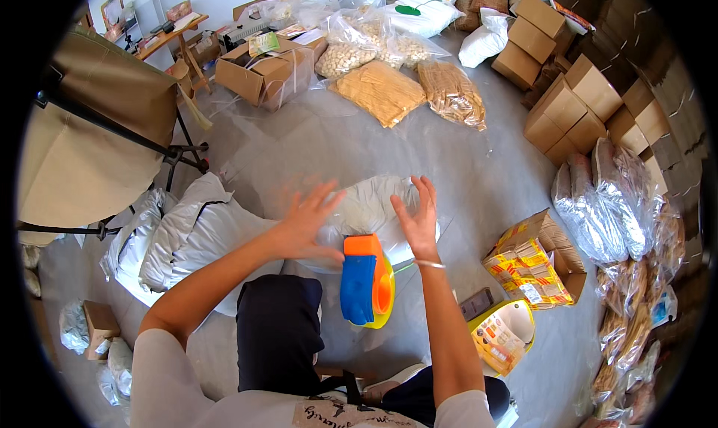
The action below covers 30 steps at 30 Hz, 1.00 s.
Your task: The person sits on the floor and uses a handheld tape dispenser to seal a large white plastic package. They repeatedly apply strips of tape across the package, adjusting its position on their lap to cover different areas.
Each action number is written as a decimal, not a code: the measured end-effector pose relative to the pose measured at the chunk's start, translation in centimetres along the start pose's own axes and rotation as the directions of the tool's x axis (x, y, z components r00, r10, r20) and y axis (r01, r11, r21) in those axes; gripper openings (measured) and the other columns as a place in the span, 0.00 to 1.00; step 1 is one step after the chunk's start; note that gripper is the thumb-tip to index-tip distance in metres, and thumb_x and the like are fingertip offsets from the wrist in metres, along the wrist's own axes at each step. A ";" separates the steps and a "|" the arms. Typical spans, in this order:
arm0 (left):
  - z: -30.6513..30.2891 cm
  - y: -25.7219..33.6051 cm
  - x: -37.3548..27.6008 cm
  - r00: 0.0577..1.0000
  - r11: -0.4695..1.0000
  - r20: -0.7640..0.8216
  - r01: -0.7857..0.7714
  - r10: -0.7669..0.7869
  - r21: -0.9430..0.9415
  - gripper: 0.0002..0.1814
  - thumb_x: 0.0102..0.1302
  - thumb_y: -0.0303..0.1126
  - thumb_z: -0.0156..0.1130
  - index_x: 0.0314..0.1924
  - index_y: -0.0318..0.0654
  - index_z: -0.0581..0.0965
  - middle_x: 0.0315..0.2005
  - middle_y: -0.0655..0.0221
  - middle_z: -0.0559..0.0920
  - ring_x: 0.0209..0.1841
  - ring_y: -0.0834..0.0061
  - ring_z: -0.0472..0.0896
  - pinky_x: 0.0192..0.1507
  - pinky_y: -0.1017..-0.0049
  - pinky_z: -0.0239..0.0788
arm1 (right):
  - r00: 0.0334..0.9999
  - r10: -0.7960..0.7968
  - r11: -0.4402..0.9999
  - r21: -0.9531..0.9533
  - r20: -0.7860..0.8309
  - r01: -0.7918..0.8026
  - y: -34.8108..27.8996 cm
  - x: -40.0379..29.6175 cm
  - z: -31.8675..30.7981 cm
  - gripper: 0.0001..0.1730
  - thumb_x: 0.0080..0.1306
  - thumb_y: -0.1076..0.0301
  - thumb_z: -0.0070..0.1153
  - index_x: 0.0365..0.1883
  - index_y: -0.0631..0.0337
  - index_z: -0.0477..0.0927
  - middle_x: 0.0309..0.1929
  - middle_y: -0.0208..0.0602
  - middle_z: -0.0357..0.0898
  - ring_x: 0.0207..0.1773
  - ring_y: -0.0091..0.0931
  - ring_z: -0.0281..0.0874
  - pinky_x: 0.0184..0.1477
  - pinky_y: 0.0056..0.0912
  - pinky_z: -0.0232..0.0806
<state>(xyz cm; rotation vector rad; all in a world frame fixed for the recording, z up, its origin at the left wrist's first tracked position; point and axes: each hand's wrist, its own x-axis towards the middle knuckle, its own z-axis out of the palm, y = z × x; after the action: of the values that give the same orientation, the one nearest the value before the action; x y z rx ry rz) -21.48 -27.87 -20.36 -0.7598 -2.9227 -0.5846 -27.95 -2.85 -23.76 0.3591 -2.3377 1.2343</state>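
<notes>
Both my hands are raised in front of me with fingers spread. My left hand (pixel 307 223) is blurred and holds nothing that I can see. Its thumb is near the top of a blue, orange and yellow plastic device, perhaps a tape dispenser (pixel 359 288), which lies below and between the hands. My right hand (pixel 418 220), with a bangle on the wrist, is empty, its fingers apart. Behind the hands lies a pale grey plastic sack (pixel 370 204). More stuffed grey-white sacks (pixel 224 237) lie to the left, beside my knee.
An open carton with yellow-red tape (pixel 527 271) and a yellow container (pixel 505 335) stand to the right. Stacked cartons (pixel 572 114) and filled plastic bags (pixel 600 204) line the right side. Bagged goods (pixel 378 91) lie ahead; a khaki fabric item on a black frame (pixel 106 131) stands left.
</notes>
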 end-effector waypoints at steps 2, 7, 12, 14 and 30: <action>2.8 0.4 0.2 0.993 0.998 0.120 -0.018 0.011 0.058 0.50 0.51 0.53 0.67 0.69 0.43 0.54 0.68 0.54 0.54 0.68 0.47 0.53 0.64 0.45 0.45 | 0.999 -0.015 0.997 0.078 -0.031 0.017 -3.9 -2.8 -2.0 0.29 0.56 0.63 0.64 0.51 0.70 0.69 0.55 0.54 0.64 0.56 0.44 0.64 0.58 0.43 0.59; 4.0 -1.2 2.5 0.998 1.000 0.057 -0.007 0.007 0.007 0.48 0.51 0.48 0.68 0.69 0.50 0.55 0.67 0.58 0.57 0.67 0.47 0.56 0.62 0.43 0.48 | 0.959 0.197 0.960 -0.237 0.203 -0.147 -10.5 -12.3 -5.2 0.31 0.52 0.55 0.68 0.42 0.70 0.69 0.47 0.55 0.72 0.50 0.44 0.70 0.51 0.44 0.62; 3.0 1.0 2.9 0.979 0.965 0.058 0.184 -0.198 0.188 0.45 0.52 0.41 0.67 0.69 0.59 0.56 0.66 0.59 0.59 0.64 0.49 0.60 0.60 0.46 0.51 | 0.954 0.297 0.947 -0.133 0.024 -0.292 -10.3 -13.9 -1.5 0.34 0.48 0.48 0.69 0.38 0.68 0.71 0.31 0.51 0.77 0.34 0.44 0.77 0.37 0.39 0.68; 3.5 1.0 3.0 0.962 0.931 0.014 0.261 -0.273 0.257 0.43 0.53 0.40 0.67 0.68 0.62 0.58 0.66 0.60 0.60 0.63 0.52 0.62 0.60 0.50 0.53 | 0.923 0.342 0.935 -0.169 0.179 -0.313 -10.1 -13.8 -1.7 0.32 0.49 0.49 0.69 0.36 0.69 0.72 0.28 0.50 0.77 0.30 0.38 0.78 0.32 0.35 0.68; 5.1 -8.9 8.3 0.941 0.939 -0.031 0.335 -0.338 -0.082 0.30 0.59 0.42 0.62 0.62 0.72 0.67 0.61 0.66 0.69 0.59 0.61 0.69 0.58 0.62 0.63 | 0.538 0.630 0.510 0.224 0.560 -0.831 -5.4 -23.3 -12.7 0.21 0.61 0.57 0.60 0.38 0.70 0.78 0.29 0.35 0.81 0.31 0.21 0.77 0.35 0.25 0.69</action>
<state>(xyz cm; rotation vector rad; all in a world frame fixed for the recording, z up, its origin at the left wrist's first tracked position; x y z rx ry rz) -32.82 -29.31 -26.88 -0.2422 -3.0217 -0.7297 -2.11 4.93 -25.82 -0.3930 -2.6023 2.3926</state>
